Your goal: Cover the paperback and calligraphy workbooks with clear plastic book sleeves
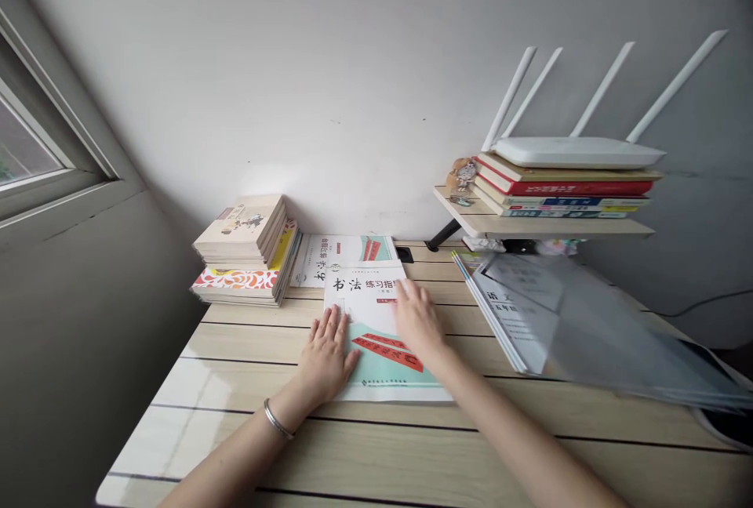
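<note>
A calligraphy workbook [372, 323] with a white and pale green cover and red banners lies closed on the desk, its title facing me. My left hand [327, 354] rests flat on its left edge, fingers spread, a silver bracelet on the wrist. On the right side of the cover lies my right hand [420, 323], slightly blurred, with its fingers stretched toward the top edge. Just behind, a similar workbook [353, 248] lies turned the other way up, its near edge partly covered by the front one.
At the back left stands a stack of books [244, 249]. On the right, a clear plastic sheet or folder [612, 335] overlies papers or booklets [500, 312]. A raised shelf [547, 227] bears books [565, 188] and a white router [580, 151]. The wall closes off the back.
</note>
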The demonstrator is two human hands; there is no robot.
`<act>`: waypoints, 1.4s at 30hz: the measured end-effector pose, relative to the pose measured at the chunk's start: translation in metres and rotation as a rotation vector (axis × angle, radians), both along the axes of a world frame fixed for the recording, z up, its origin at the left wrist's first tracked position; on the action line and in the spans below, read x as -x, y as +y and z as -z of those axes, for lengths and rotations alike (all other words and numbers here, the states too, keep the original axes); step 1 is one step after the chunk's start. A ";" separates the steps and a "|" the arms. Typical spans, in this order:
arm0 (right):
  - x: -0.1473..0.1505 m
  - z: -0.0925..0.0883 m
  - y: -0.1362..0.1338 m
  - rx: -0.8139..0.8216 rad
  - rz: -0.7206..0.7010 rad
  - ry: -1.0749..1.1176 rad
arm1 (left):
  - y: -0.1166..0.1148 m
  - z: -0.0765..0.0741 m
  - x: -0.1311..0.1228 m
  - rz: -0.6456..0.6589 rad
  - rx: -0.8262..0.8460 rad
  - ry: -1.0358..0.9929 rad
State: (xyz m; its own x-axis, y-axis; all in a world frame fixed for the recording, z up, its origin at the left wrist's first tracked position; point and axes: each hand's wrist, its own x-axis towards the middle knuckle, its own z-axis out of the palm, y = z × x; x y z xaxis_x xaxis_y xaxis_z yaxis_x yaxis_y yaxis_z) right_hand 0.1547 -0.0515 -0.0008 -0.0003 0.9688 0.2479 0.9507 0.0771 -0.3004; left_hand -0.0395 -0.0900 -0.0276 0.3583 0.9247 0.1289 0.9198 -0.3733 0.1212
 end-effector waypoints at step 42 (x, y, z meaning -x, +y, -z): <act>-0.054 0.017 0.042 0.092 0.227 0.752 | 0.071 -0.021 -0.007 -0.434 0.027 -0.759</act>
